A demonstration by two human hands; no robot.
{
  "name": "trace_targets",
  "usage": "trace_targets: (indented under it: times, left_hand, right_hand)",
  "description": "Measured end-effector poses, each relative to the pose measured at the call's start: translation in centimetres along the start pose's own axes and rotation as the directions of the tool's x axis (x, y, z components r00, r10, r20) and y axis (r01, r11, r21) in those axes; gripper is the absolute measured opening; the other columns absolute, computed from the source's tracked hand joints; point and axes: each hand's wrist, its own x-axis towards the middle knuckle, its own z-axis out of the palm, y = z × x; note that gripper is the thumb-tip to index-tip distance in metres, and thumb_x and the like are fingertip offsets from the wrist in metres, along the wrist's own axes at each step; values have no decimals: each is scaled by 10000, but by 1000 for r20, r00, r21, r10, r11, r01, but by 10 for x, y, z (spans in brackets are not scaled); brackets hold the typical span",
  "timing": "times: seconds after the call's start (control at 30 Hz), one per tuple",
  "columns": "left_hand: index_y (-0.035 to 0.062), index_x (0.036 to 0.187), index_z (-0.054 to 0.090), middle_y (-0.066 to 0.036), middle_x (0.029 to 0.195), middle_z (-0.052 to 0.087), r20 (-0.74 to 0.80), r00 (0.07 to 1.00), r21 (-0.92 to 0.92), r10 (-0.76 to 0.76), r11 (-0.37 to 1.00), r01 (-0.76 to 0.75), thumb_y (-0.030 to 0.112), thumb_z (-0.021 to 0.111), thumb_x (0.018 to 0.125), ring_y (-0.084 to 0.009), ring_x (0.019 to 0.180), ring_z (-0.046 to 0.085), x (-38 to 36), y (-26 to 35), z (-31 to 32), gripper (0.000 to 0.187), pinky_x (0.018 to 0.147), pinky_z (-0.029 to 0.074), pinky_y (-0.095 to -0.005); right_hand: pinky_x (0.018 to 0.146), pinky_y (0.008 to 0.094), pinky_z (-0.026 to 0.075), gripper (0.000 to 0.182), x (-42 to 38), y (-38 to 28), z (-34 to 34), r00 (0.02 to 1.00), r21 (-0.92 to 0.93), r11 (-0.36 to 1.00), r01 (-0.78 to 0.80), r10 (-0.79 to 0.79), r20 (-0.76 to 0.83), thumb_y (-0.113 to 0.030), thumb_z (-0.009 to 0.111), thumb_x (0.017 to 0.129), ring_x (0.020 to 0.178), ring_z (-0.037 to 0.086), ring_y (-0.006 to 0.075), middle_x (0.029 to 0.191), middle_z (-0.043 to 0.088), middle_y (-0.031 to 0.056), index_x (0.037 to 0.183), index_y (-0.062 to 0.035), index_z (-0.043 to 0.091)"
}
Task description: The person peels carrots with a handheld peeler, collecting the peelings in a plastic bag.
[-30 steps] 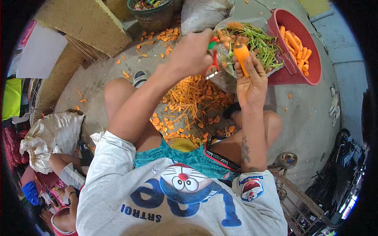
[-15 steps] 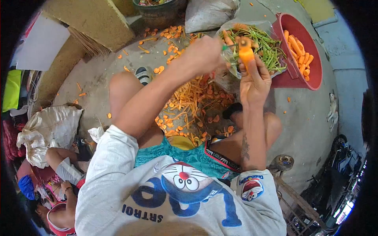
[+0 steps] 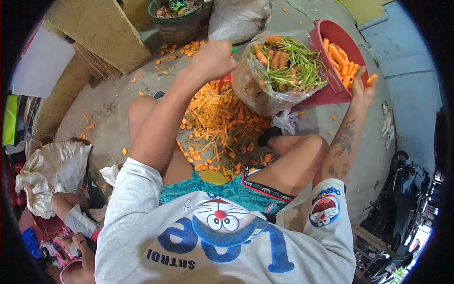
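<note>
Head view, and left hand (image 3: pixel 210 61) is curling tightly round a red-and-green tool (image 3: pixel 225 82), mostly hiding it. Right hand (image 3: pixel 362 91) is reaching out beside a red bucket (image 3: pixel 314 102), fingers partly spread, a peeled carrot (image 3: pixel 372 78) showing at their tips; whether they are gripping it, I cannot tell. More peeled carrots (image 3: pixel 341 60) are lying in the bucket, just beyond that hand. Between both hands, a clear bag (image 3: pixel 247 87) is holding unpeeled carrots (image 3: pixel 280 59) and green stems (image 3: pixel 305 59); peelings (image 3: pixel 210 111) are lying nearer the body than the left hand.
</note>
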Motion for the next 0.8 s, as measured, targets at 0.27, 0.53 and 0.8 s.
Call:
trace_targets:
  times: [0.27,0.53,0.8]
  left_hand:
    - [-98,945,615,-348,893,664,14,1000,-25,0,1000,1,137,598,799,-507,884,659,-1,-3,-13,277,811,526,-551]
    - [-75,970,625,-333,900,670,-18,998,-49,-63,997,62,143,585,815,-502,896,658,-3,-28,-29,271,819,526,-540]
    - [-61,969,638,-329,896,673,-74,997,-17,-10,1000,9,145,586,801,-498,894,663,-7,-29,-32,271,819,530,-537]
  right_hand:
    - [776,305,558,283,-61,176,-8,948,-969,-117,219,261,182,-166,636,971,985,687,165,1046,731,90,1170,25,698]
    - [870,480,571,298,-68,217,-15,838,23,-840,542,539,-81,-169,696,748,964,708,432,987,711,297,933,63,729]
    - [874,485,578,571,-109,208,-42,838,113,-832,543,546,-5,-197,756,771,1031,694,405,1102,702,237,1295,-39,596]
